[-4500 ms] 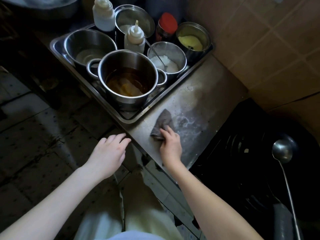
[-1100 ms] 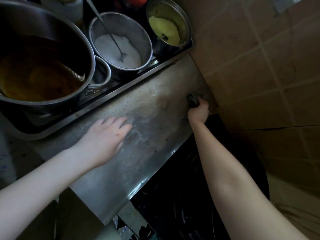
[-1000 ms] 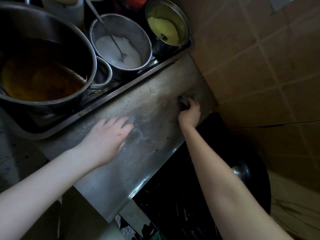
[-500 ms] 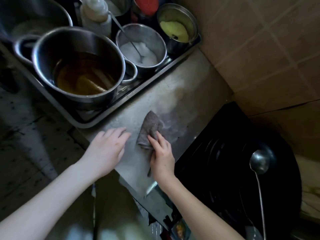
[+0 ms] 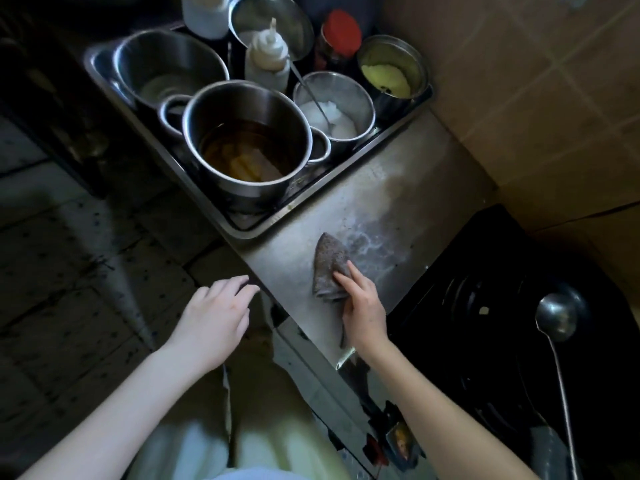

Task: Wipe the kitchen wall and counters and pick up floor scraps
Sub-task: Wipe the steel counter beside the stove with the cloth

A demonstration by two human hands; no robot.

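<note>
A grey-brown rag (image 5: 327, 265) lies on the steel counter (image 5: 398, 188) near its front edge. My right hand (image 5: 363, 306) presses the rag's near end flat against the metal. Soapy white streaks (image 5: 372, 244) show on the counter just right of the rag. My left hand (image 5: 214, 317) hovers off the counter's left corner above the floor, palm down, fingers apart, holding nothing. The tan tiled wall (image 5: 536, 98) rises behind the counter on the right.
A steel tray (image 5: 242, 226) at the back left holds a big pot of brown liquid (image 5: 242, 150), several bowls, squeeze bottles and a red-lidded jar (image 5: 341, 32). A black wok (image 5: 502, 323) with a ladle (image 5: 556, 317) sits right. Dark speckled floor tiles (image 5: 69, 271) lie left.
My right hand dragged the rag from the far corner by the wall back to the counter's front edge. My left hand slid off the counter to hover beside its corner.
</note>
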